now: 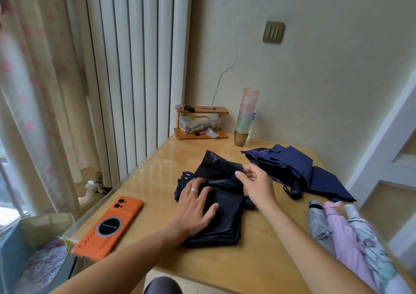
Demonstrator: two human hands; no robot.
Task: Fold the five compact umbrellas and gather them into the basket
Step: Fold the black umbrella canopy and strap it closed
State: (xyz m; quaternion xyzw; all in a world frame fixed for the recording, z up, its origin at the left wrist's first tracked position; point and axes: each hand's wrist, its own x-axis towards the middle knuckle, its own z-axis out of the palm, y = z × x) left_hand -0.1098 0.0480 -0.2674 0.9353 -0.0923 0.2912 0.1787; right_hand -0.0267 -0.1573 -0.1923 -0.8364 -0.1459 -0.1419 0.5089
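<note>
Black umbrella [225,206] sits dead centre of frame on the table [247,266], cloth pressed into a flat, layered slab. The slab runs from lower centre up toward the wall. A dark knob, prob. the handle [249,202], pokes out at its right edge just under the right wrist, so I can't tell which way the shaft itself lies.

Left hand [193,206] is nearer the bulk: fingers straight, palm flat on the cloth's left half, pinning it. Right hand [256,185] is at the slab's upper right corner, thumb and forefinger closed on a loose flap edge. That flap lies up and right of the pinned part, so the next fold, I'd guess, goes inward over the left hand's side w/ the left acting as anchor.

Cloth looks thin, shiny, creased, still slack at the far end.

Navy umbrella [292,165], upper right of the black 1, is sprawled open-ish, not folded. 3 more lie side by side at lower right: grey [317,224], pink [344,233], white patterned [369,242]. A container [13,248] at lower left may be the basket; not sure.
</note>
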